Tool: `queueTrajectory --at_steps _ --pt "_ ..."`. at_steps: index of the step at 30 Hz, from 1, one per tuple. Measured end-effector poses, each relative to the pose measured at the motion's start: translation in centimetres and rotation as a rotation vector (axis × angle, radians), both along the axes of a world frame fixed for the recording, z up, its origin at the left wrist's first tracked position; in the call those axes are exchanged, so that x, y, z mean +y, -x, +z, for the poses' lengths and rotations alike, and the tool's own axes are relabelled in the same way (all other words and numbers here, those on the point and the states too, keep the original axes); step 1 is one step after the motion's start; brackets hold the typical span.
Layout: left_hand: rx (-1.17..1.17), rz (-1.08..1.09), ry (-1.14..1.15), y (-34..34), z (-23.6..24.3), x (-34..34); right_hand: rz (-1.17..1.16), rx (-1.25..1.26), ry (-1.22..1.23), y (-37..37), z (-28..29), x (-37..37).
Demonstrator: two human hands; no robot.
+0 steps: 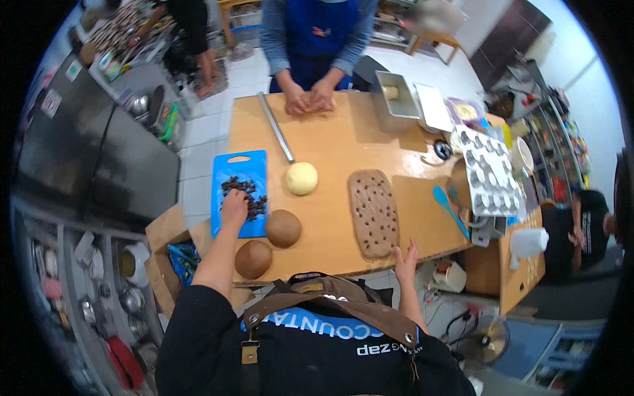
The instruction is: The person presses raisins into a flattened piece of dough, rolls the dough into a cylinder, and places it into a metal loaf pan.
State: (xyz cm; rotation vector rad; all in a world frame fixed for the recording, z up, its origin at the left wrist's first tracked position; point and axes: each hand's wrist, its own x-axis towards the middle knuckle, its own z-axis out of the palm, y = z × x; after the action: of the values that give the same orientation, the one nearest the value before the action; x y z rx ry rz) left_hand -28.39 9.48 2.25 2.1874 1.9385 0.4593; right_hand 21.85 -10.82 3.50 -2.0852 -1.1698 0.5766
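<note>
My left hand (pixel 234 207) reaches onto a blue cutting board (pixel 253 228), its fingers bent down into a heap of dark chopped pieces (pixel 255 207) that look like chocolate. The fingertips are partly lost among them. My right hand (pixel 405 262) is beside the near right corner of a flattened brown dough sheet (pixel 374 221), fingers apart and holding nothing. Dark pieces are scattered across that sheet. Two round brown dough balls (pixel 283 229) sit right of and below the board. Beyond them is a pale yellow dough ball (pixel 302 179), touching the end of a metal rolling pin (pixel 275 125).
Across the wooden table (pixel 343 145), a person in a blue apron works something with both hands (pixel 309 101). A metal loaf tin (pixel 395 109), a turquoise spatula (pixel 450 211) and a tray with rows of cups (pixel 490 173) stand on the right. An open cardboard box (pixel 165 228) is at the left.
</note>
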Motion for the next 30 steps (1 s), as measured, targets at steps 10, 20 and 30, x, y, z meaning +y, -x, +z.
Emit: queueTrajectory --at_steps 10,20,30 --pt "-0.056 0.042 0.007 0.2 0.2 0.0 0.016 -0.061 -0.02 1.7 0.7 -0.1" --pt "-0.254 0.131 -0.136 1.3 -0.7 0.0 0.099 -0.124 -0.039 3.3 1.3 2.7" --pt "-1.053 0.021 0.032 -12.5 7.1 -2.9 0.065 1.525 0.073 12.4 4.6 8.6"
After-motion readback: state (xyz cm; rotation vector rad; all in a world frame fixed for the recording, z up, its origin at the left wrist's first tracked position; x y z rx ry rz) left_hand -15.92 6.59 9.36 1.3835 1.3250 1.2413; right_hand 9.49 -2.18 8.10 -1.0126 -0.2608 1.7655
